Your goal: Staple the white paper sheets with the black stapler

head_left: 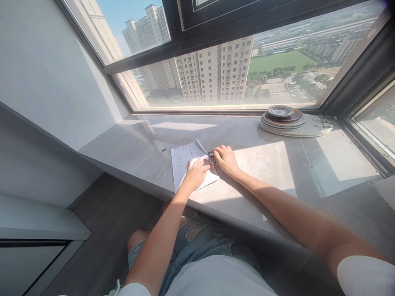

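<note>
White sheets of paper (185, 162) with rows of dark writing lie on the stone sill, their top right edge curled up. My left hand (196, 174) rests flat on the lower right part of the paper, fingers spread. At the paper's right edge, my right hand (226, 158) is closed around a small black-and-metal tool (211, 156). Fingers cover most of this tool, so its exact kind cannot be made out. The left fingertips are close to it.
A stack of plates (282, 117) sits on an oval board (317, 126) by the window, at the back right. A small dark piece (163, 150) lies left of the paper. The sill's front edge (216, 213) runs above my lap. A dark window frame (197, 113) borders the back.
</note>
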A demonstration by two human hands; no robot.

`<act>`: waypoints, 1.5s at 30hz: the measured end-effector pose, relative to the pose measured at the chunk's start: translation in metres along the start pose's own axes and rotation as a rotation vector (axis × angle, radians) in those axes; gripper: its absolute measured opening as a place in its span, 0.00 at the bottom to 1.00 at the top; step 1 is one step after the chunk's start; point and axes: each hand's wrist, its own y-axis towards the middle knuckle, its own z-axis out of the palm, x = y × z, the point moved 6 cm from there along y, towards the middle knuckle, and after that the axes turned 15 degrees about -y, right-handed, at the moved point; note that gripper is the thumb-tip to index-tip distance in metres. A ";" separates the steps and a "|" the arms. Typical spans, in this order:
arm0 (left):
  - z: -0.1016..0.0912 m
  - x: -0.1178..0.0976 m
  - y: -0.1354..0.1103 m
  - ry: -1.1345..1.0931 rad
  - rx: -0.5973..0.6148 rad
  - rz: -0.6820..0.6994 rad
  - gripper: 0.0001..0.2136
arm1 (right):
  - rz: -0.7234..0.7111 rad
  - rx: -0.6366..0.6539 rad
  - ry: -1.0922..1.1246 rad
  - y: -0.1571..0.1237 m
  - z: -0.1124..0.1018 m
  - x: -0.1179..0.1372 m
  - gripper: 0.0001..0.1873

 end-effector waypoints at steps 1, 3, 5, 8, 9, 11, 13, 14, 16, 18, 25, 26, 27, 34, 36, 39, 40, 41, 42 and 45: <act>0.000 0.000 0.000 -0.002 -0.001 -0.004 0.23 | -0.001 0.000 0.000 0.000 0.000 0.000 0.18; 0.000 0.000 0.000 -0.009 -0.004 -0.018 0.23 | -0.004 0.002 -0.004 0.000 0.000 0.000 0.19; 0.000 0.001 0.000 -0.016 -0.006 -0.030 0.24 | -0.006 0.004 -0.013 0.000 0.001 0.000 0.19; 0.001 0.002 0.000 -0.016 -0.006 -0.038 0.24 | -0.011 0.004 -0.021 0.001 0.001 -0.001 0.19; 0.001 0.002 0.000 -0.013 -0.006 -0.039 0.24 | -0.013 0.003 -0.021 0.001 0.001 -0.001 0.19; 0.002 0.002 0.000 -0.010 -0.009 -0.038 0.24 | -0.015 0.000 -0.019 0.001 0.001 -0.001 0.19; 0.002 0.002 0.000 -0.013 -0.010 -0.031 0.24 | -0.014 -0.002 -0.018 0.001 0.001 -0.001 0.19; 0.002 0.002 0.000 -0.015 -0.012 -0.029 0.24 | -0.014 -0.001 -0.018 0.001 0.001 -0.001 0.19; 0.003 0.001 0.001 -0.015 -0.011 -0.032 0.24 | -0.014 0.000 -0.020 0.001 0.001 -0.001 0.19; 0.004 0.001 0.002 -0.010 -0.008 -0.041 0.24 | -0.013 -0.001 -0.019 0.001 0.001 0.000 0.20; 0.005 0.002 0.003 -0.001 -0.007 -0.049 0.23 | -0.007 -0.008 -0.007 0.001 0.000 0.000 0.20; 0.006 0.002 0.003 -0.001 -0.008 -0.047 0.23 | -0.006 -0.007 -0.007 0.001 0.000 0.000 0.20; 0.006 0.003 0.003 -0.003 -0.008 -0.046 0.23 | -0.006 -0.006 -0.008 0.001 0.000 -0.001 0.20; 0.005 0.004 0.003 -0.027 -0.027 -0.026 0.20 | -0.059 -0.030 -0.095 -0.003 0.003 -0.001 0.18; 0.005 0.004 0.002 -0.022 -0.044 -0.013 0.19 | -0.042 -0.042 -0.102 -0.004 0.002 -0.002 0.17; 0.004 0.008 0.003 -0.038 -0.113 -0.002 0.19 | 0.057 -0.110 -0.083 -0.005 -0.004 -0.008 0.14; 0.003 0.009 0.003 -0.053 -0.145 0.008 0.19 | 0.097 -0.146 -0.071 -0.005 -0.007 -0.011 0.13; 0.002 0.010 0.003 -0.072 -0.173 0.024 0.19 | 0.128 -0.186 -0.056 -0.006 -0.011 -0.013 0.12; 0.002 0.010 0.003 -0.093 -0.194 0.045 0.18 | 0.148 -0.227 -0.040 -0.007 -0.014 -0.015 0.12; 0.003 0.004 0.003 -0.126 -0.212 0.123 0.15 | 0.114 -0.341 0.003 -0.009 -0.024 -0.012 0.12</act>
